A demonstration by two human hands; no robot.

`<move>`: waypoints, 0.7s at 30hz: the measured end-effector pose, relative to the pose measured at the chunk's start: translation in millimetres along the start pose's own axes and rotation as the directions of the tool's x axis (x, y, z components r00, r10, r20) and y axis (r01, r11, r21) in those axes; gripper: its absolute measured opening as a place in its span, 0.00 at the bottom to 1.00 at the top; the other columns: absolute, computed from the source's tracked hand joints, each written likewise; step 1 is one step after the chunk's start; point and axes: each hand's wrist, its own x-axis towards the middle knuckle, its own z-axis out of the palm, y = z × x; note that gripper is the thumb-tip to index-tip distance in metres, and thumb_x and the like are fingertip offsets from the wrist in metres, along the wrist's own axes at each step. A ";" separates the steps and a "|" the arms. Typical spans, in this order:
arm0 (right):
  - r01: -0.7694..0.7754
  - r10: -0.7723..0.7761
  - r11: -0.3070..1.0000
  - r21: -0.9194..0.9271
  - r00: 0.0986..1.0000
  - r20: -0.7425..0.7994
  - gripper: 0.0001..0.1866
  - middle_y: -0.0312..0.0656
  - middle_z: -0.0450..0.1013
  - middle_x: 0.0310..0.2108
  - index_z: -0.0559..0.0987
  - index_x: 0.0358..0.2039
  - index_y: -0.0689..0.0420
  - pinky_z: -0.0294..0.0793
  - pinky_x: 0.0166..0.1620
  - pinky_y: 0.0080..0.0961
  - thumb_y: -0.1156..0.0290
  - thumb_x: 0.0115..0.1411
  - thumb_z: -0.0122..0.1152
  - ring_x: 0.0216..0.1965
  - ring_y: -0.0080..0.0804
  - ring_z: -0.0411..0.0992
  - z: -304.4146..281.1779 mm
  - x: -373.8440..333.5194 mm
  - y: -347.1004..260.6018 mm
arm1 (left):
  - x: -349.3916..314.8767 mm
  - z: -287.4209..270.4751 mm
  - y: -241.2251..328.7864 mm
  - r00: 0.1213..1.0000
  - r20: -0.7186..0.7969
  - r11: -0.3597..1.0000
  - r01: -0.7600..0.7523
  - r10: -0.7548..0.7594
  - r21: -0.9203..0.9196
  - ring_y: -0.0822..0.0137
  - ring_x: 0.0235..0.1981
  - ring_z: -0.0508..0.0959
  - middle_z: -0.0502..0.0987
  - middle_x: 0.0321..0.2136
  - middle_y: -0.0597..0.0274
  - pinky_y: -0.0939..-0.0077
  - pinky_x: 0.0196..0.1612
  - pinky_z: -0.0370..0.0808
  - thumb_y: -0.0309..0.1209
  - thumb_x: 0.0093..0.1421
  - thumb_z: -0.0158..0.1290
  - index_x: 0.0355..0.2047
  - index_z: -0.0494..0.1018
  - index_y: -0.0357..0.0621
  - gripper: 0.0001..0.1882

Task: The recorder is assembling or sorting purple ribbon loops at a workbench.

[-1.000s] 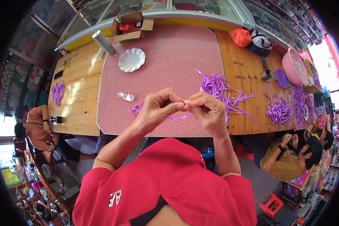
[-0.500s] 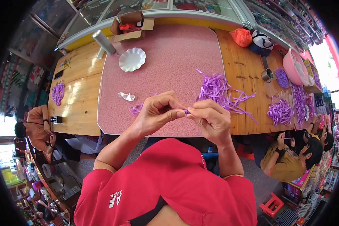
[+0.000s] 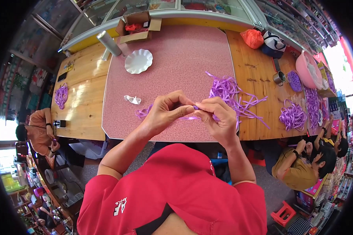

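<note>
Both my hands meet over the near part of the pink tabletop [image 3: 176, 51]. Thumb and forefinger of my left hand [image 3: 166, 111] pinch one end of a small piece of purple ribbon [image 3: 195, 107]. The fingertips of my right hand [image 3: 219, 117] press on its other end. Most of the piece is hidden by the fingers. A tangled heap of purple ribbons [image 3: 231, 92] lies just beyond my right hand. A few purple strands [image 3: 144, 112] rest beside my left wrist, and a small clear plastic piece [image 3: 132, 100] lies farther left.
A white scalloped plate [image 3: 139, 61], a pale roll [image 3: 109, 43] and an open cardboard box [image 3: 139, 29] stand at the far left. To the right are a metal cup [image 3: 279, 78], a pink basin [image 3: 308, 70] and more ribbons [image 3: 292, 115]. People sit at both sides [image 3: 39, 129].
My hands have shifted slightly, still pinching the purple piece together. The person at the right has brought their hands lower and closer together.
</note>
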 end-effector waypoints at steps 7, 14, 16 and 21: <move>-0.322 0.319 0.938 0.127 0.947 0.041 0.11 0.41 0.75 0.41 0.80 0.44 0.65 0.74 0.42 0.19 0.76 0.61 0.62 0.39 0.25 0.74 -10.3 -27.5 51.6 | 6.7 -44.2 -44.7 0.980 -0.113 0.882 -0.095 0.165 0.462 0.80 0.30 0.70 0.71 0.31 0.70 0.82 0.31 0.65 0.25 0.59 0.59 0.37 0.78 0.39 0.06; -0.631 0.592 0.741 -0.231 0.776 -0.218 0.09 0.41 0.78 0.34 0.82 0.39 0.63 0.73 0.39 0.21 0.73 0.61 0.61 0.34 0.23 0.74 -38.5 -91.6 170.2 | -8.4 -130.7 -127.6 0.938 -0.291 0.711 0.075 0.187 0.699 0.69 0.26 0.73 0.76 0.26 0.55 0.72 0.29 0.68 0.27 0.56 0.60 0.32 0.78 0.35 0.08; -0.657 0.628 0.678 -0.329 0.751 -0.206 0.10 0.43 0.78 0.28 0.83 0.37 0.62 0.73 0.37 0.26 0.70 0.59 0.63 0.32 0.28 0.76 -38.7 -114.9 198.1 | -4.3 -130.7 -134.6 0.941 -0.307 0.695 0.126 0.143 0.708 0.69 0.26 0.74 0.76 0.25 0.55 0.72 0.29 0.69 0.28 0.56 0.60 0.32 0.78 0.34 0.08; -0.531 0.562 0.724 -0.441 0.824 -0.070 0.12 0.50 0.77 0.30 0.82 0.33 0.59 0.74 0.40 0.42 0.63 0.55 0.64 0.35 0.51 0.76 -3.3 -147.3 232.0 | 10.5 -146.3 -159.9 0.952 -0.305 0.563 0.242 0.019 0.790 0.63 0.36 0.77 0.78 0.33 0.55 0.68 0.40 0.71 0.31 0.56 0.59 0.35 0.80 0.39 0.10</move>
